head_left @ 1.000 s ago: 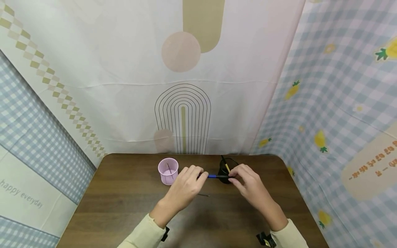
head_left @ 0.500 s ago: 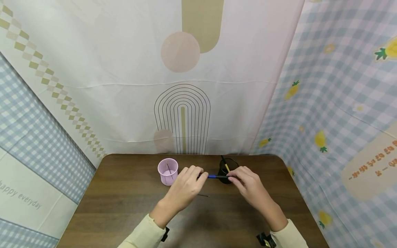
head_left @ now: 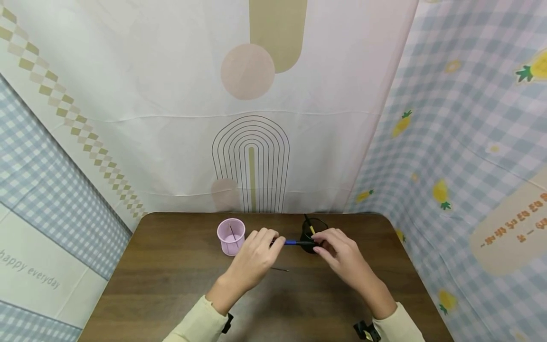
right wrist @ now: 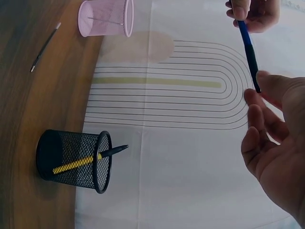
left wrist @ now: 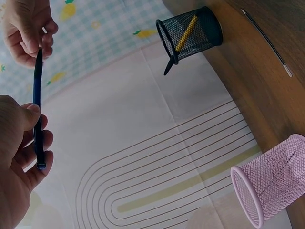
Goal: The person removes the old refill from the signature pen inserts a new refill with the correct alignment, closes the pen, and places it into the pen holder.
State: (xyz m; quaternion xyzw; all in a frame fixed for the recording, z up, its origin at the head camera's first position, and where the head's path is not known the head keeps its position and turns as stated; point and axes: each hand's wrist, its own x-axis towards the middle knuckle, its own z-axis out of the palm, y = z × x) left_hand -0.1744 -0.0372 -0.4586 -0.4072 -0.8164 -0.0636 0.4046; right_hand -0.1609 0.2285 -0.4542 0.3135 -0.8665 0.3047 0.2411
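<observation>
A blue pen with a black grip section [right wrist: 249,47] is held level above the table between both hands. My left hand [head_left: 256,256] grips its blue barrel, the thumb [left wrist: 31,112] lying along it with fingers curled behind. At the black tip end, my right hand [head_left: 339,251] pinches the pen between thumb and forefinger, its other fingers loosely bent, as the right wrist view shows. Behind the right hand stands a black mesh pen cup [right wrist: 71,152] with a yellow and black pen [right wrist: 78,164] leaning in it.
A pink mesh cup [head_left: 231,237] stands left of the black one with a thin dark pen refill [head_left: 232,231] inside. Another thin refill [left wrist: 267,43] lies on the brown wooden table [head_left: 171,285] between the cups and the person. Patterned cloth [head_left: 171,156] hangs behind the table.
My right fingertips shift slightly left along the pen's black end, then part a little at the tip. The left hand stays almost still; cups and loose refill have not moved.
</observation>
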